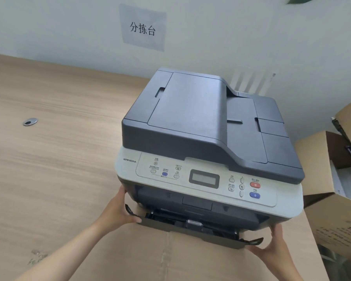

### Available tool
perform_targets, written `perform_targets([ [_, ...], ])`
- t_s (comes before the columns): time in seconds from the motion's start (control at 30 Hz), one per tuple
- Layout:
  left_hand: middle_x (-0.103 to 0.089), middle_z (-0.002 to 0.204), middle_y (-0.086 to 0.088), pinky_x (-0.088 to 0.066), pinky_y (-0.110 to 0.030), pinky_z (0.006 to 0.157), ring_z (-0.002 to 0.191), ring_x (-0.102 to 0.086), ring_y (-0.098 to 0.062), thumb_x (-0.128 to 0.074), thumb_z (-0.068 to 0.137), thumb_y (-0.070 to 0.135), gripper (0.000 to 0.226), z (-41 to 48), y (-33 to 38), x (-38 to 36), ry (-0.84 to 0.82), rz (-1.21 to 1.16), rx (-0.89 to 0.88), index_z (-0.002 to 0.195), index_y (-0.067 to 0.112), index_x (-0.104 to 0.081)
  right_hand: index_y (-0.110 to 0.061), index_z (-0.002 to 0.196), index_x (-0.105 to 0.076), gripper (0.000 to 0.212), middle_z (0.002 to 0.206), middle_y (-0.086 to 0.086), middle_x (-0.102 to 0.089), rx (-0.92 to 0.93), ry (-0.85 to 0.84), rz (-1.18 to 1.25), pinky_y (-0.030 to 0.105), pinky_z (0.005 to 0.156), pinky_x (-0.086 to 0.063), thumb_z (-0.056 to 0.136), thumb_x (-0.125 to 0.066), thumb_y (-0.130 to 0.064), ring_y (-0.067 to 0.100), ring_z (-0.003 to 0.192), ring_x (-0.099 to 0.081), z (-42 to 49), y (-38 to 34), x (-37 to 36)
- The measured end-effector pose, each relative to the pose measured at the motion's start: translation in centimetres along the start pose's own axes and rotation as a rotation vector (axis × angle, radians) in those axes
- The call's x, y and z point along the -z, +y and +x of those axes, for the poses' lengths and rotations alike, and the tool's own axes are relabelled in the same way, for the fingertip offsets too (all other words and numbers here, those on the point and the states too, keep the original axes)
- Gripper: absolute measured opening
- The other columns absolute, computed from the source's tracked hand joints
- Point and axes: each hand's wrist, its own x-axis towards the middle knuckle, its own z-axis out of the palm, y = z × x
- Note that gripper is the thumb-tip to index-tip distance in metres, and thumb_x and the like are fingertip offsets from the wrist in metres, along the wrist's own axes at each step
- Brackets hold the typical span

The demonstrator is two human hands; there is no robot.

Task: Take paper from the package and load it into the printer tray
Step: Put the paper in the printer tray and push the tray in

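A grey and white printer [207, 138] stands on a flat sheet of cardboard [170, 258] on a wooden table. Its dark paper tray [190, 226] sticks partly out of the front at the bottom. My left hand [120, 211] grips the tray's left end. My right hand [270, 244] grips the tray's right end. No loose paper shows in the tray, whose inside is mostly hidden under the printer's front.
An open cardboard box [336, 191] stands right of the printer, with white sheets and dark items inside. The wooden table [49, 149] stretches to the left, with a metal cable grommet [30, 121]. A wall with a paper sign [143, 27] is behind.
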Motion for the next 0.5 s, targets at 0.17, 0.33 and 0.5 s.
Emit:
perform_targets([
  [0.17,-0.052,0.123,0.018,-0.04,-0.026,0.089,0.117,-0.047,-0.007,-0.088,0.046,0.018,0.108,0.14,-0.81,-0.17,0.01,-0.036,-0.001,0.132,0.036,-0.026,-0.016,0.137,-0.031,0.104,0.122,-0.007,-0.046,0.003,0.007,-0.016,0.02,0.087,-0.036,0.051,-0.085,0.008,0.017,0.108,-0.046,-0.37,-0.15,0.11],
  [0.33,-0.057,0.115,0.017,-0.039,-0.023,0.089,0.123,-0.045,-0.006,-0.089,0.046,0.008,0.103,0.18,-0.95,-0.36,0.024,-0.098,0.005,0.122,0.043,-0.029,-0.021,0.137,-0.03,0.102,0.116,-0.039,-0.048,0.001,0.006,-0.019,0.022,0.08,-0.037,0.056,-0.082,0.009,0.013,0.107,-0.049,-0.59,-0.57,0.04],
  [0.5,-0.052,0.116,0.028,-0.036,-0.026,0.093,0.12,-0.04,-0.002,-0.088,0.05,0.002,0.103,-0.13,-0.74,-0.34,0.015,-0.116,-0.013,0.118,0.052,-0.029,-0.018,0.135,-0.032,0.097,0.12,-0.015,-0.054,-0.006,0.009,-0.043,0.03,0.085,-0.039,0.057,-0.082,0.008,0.01,0.109,-0.049,-0.95,-0.9,0.06],
])
